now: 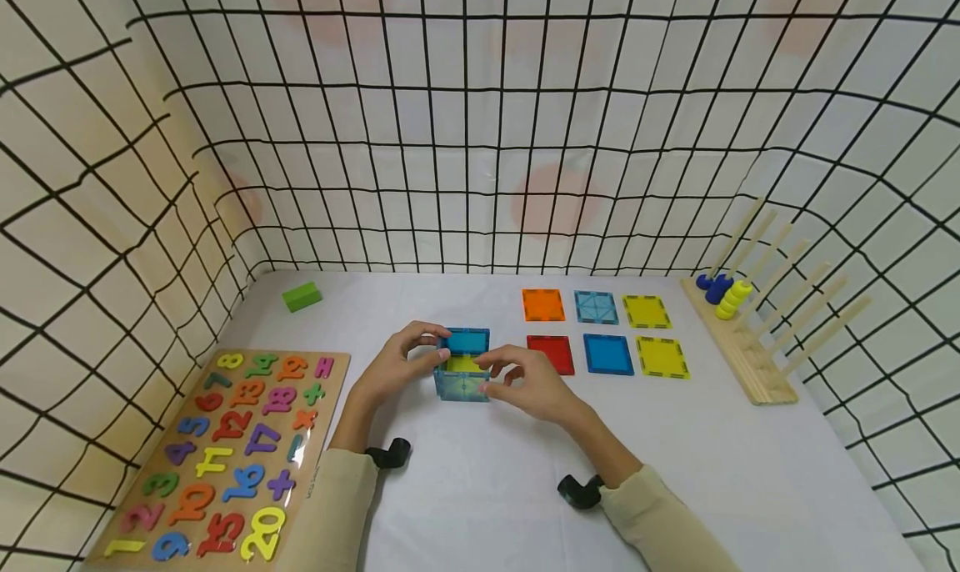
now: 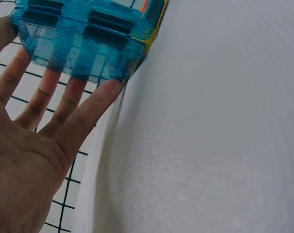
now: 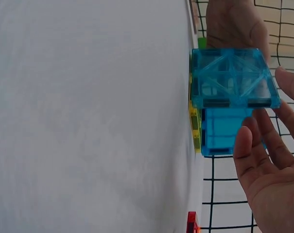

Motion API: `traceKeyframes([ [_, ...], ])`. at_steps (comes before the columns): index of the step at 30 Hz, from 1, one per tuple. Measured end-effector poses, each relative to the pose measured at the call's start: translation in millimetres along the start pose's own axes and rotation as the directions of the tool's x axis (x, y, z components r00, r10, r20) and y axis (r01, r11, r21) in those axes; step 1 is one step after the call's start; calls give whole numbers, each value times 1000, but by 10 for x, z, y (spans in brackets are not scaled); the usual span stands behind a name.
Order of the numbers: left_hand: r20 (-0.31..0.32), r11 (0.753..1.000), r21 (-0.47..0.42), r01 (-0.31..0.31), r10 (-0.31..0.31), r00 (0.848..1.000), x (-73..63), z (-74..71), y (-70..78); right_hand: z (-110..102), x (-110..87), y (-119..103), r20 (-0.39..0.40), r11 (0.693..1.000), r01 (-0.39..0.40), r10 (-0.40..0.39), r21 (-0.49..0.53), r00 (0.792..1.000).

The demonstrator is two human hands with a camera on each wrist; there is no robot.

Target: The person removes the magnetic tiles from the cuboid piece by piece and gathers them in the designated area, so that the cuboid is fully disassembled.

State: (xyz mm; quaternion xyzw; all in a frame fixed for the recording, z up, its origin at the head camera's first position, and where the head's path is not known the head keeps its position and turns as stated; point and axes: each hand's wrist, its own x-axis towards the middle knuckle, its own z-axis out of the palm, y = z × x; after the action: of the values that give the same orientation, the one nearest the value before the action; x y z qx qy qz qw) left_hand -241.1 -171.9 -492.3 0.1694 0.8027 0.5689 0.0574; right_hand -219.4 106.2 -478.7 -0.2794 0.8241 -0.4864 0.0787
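Between the two hands stands a small structure of see-through square tiles. It has a yellow base tile (image 1: 463,363), a deep blue tile (image 1: 468,341) at the back and a light blue tile (image 1: 462,386) with crossed lines in front. My left hand (image 1: 405,362) is at its left side, and the left wrist view shows long, nearly straight fingers (image 2: 69,104) touching blue tile. At the right side is my right hand (image 1: 529,378), thumb and forefinger spread apart near the front tile's upper corner. Its other fingers (image 3: 244,143) bend loosely beside the deep blue tile.
Right of the structure lie flat tiles: orange (image 1: 543,305), patterned light blue (image 1: 596,307), red (image 1: 551,353), blue (image 1: 608,354), and two yellow ones (image 1: 646,312). A number puzzle board (image 1: 330,388) is at left, a green block (image 1: 302,297) behind. A pegged wooden stand (image 1: 772,393) stands right.
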Motion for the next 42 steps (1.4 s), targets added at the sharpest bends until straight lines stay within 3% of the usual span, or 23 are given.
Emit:
traceKeyframes([
  [19, 10, 1000, -1, -4, 4, 1000, 2, 15, 6, 166, 82, -93, 36, 999, -32, 34, -43, 999],
  [42, 30, 1000, -5, 2, -2, 1000, -8, -9, 1, 193, 101, -58, 32, 996, 40, -37, -81, 999],
])
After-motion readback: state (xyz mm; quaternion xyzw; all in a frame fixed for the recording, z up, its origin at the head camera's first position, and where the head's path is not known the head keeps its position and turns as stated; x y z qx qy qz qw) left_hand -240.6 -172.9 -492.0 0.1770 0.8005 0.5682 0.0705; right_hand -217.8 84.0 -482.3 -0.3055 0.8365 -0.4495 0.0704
